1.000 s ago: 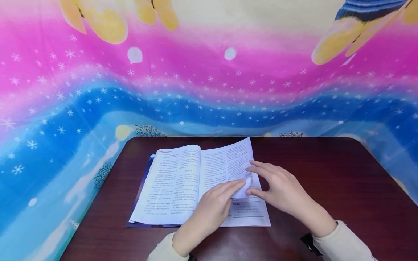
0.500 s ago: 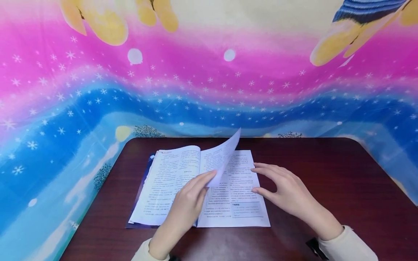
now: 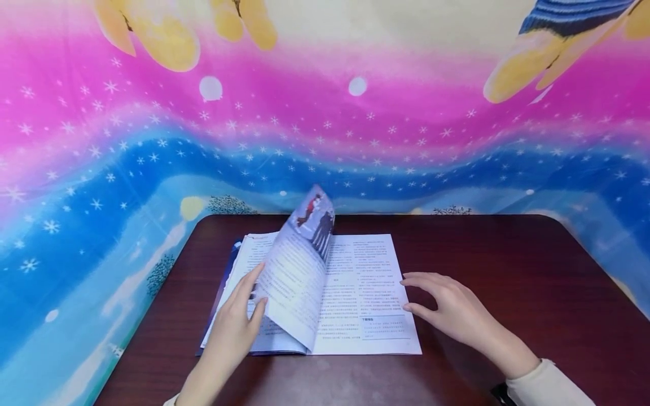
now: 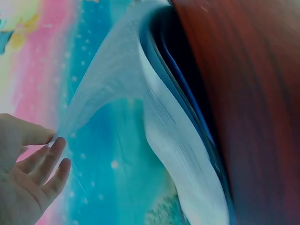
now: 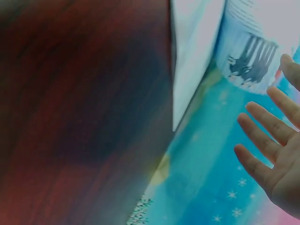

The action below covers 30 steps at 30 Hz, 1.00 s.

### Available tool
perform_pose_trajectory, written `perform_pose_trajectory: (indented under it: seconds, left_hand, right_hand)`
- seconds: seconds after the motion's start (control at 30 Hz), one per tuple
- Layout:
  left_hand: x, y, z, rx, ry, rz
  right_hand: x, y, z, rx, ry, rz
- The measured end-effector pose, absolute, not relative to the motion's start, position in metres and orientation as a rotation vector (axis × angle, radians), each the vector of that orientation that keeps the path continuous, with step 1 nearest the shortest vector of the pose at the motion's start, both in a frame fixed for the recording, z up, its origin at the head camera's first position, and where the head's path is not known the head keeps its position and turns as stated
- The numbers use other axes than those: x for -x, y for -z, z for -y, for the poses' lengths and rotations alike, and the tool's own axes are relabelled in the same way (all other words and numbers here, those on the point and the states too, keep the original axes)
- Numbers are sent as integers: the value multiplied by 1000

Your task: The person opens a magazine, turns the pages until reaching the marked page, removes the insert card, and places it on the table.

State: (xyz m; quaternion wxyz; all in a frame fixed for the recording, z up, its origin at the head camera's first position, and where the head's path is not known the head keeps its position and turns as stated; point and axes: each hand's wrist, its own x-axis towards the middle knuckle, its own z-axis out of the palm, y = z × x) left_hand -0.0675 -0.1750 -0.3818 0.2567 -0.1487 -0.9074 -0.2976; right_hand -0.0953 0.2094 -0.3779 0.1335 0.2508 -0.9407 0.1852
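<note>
Left grip (image 3: 231,322) pinches the edge of a raised page (image 3: 297,282), which leans leftward over the open magazine (image 3: 370,293) lying on the dark desk (image 3: 508,254). Right grip (image 3: 459,309), wide with fingers spread, hangs just beside the magazine's right edge.

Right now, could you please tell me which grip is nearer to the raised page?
Left: the left grip pinches the raised page by its edge, while the right grip is apart from it, near the right edge of the magazine.
</note>
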Motion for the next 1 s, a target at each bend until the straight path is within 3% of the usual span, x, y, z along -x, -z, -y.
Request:
perform_pose_trajectory:
  seconds: [0.43, 1.0]
  left_hand:
    - [56, 391, 216, 228, 781, 2587]
    - [54, 396, 256, 105, 656, 3022]
  right_hand:
    - [96, 397, -217, -663, -562, 2859]
    - [92, 410, -236, -851, -564, 2923]
